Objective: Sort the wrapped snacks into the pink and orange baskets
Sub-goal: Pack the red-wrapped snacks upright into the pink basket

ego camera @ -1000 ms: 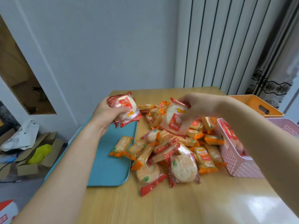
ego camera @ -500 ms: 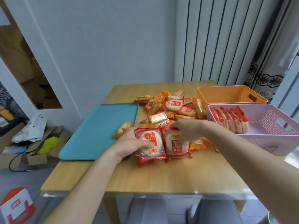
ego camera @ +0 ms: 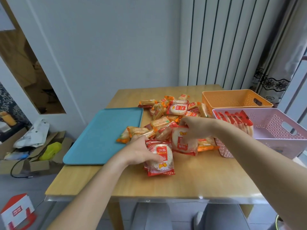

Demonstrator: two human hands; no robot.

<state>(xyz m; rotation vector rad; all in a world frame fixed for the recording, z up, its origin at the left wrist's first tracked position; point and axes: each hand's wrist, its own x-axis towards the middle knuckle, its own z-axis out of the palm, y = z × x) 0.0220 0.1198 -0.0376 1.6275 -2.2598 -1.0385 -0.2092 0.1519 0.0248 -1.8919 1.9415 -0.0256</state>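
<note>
Left hand point(ego camera: 141, 151), head view, lower centre of the frame: its fingers curl round the left edge of a round red-wrapped packet point(ego camera: 163, 159), thumb laid across the printed face, and the packet sits low on the wooden tabletop point(ego camera: 182, 185). It may be gripping more than 1 packet, since a second red edge shows underneath.

Right hand point(ego camera: 195, 128), just right of centre, curls its fingers down over the top edge of a second red-wrapped packet point(ego camera: 182, 143) and pinches it there. This packet leans against the near side of the snack pile point(ego camera: 174, 110), which spreads from the centre toward the upper middle of the tabletop and mixes red round packets with smaller orange ones.

At the right edge stands the pink basket point(ego camera: 279, 138), with a row of red packets point(ego camera: 235, 120) set on edge along its left wall. Behind it, upper right, is the orange basket point(ego camera: 224, 100). A blue tray point(ego camera: 103, 136) lies flat at the left, with 1 orange packet point(ego camera: 123, 137) overlapping its right edge.

Judging by their look, these packets are light, and the glossy film is likely slick and crinkly. The cracker inside is probably brittle. A flat hold across both faces, or a pinch on the sealed red seam, would suit better than a squeeze across the middle.
</note>
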